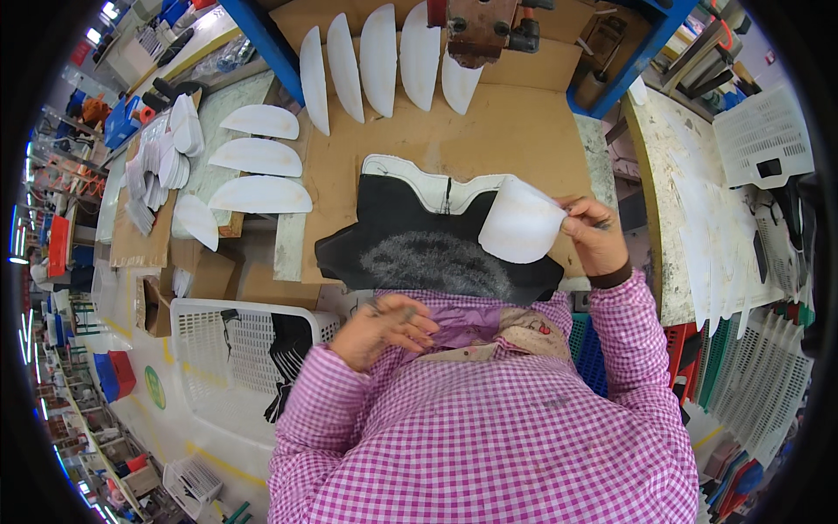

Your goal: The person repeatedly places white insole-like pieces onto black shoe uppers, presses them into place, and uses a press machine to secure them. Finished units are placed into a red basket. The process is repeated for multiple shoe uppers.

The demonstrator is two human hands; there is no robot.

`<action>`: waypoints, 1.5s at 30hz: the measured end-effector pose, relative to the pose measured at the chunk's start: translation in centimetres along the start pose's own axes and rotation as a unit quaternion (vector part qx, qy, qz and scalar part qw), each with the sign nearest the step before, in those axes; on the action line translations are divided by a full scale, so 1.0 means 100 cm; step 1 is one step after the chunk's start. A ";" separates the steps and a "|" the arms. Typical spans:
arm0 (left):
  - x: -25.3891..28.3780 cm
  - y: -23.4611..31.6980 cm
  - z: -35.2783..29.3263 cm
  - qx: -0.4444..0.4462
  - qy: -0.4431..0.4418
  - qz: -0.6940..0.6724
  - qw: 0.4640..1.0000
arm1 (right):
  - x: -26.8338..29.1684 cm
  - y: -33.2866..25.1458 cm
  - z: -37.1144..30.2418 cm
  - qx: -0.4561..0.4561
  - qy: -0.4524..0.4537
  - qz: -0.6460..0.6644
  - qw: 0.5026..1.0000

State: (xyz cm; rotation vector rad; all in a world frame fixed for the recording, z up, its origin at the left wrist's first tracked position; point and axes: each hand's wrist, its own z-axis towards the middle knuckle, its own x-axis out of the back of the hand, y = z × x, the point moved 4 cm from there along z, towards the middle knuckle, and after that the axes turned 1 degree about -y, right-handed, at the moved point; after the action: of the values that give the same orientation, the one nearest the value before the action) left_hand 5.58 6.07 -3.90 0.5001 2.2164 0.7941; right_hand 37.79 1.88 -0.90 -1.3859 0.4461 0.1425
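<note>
A white curved sheet piece [522,224] is pinched at its right corner by my right hand [597,229], which is closed. It stands over the right part of a black cut piece [410,240] with a white-lined, wavy upper edge. A grey scuffed patch marks the middle of the black piece, which lies on the brown board at the near edge. My left hand [384,330] hovers in front of my body, left of centre, below the black piece. Its fingers are loosely bent and apart, with nothing seen in them.
Several white half-moon pieces [378,61] stand along the board's back; more half-moon pieces [256,155] lie left. A metal press head [478,31] hangs above the back, between blue posts. Below left stands a white basket [218,358] with black pieces. White sheets [707,201] fan out on the right table.
</note>
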 end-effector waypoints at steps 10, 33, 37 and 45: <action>-0.016 -0.055 0.039 -0.115 0.027 -0.427 0.897 | 0.019 0.072 -0.031 -0.067 0.043 0.099 0.992; -0.003 -0.027 0.050 -0.352 0.200 -0.155 0.901 | -0.011 0.080 0.012 -0.066 -0.040 0.079 0.994; 0.011 -0.022 0.056 -0.328 0.220 -0.165 0.904 | -0.010 0.071 0.016 -0.106 -0.039 0.049 0.992; 0.008 -0.012 0.054 -0.349 0.188 -0.121 0.910 | -0.104 -0.032 0.029 0.129 -0.236 -0.454 0.849</action>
State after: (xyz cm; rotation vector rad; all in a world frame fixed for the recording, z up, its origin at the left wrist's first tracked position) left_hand 8.93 7.72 -8.12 -0.2992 2.0638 1.5434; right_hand 30.18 5.75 6.40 -1.1161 -0.6059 -0.3446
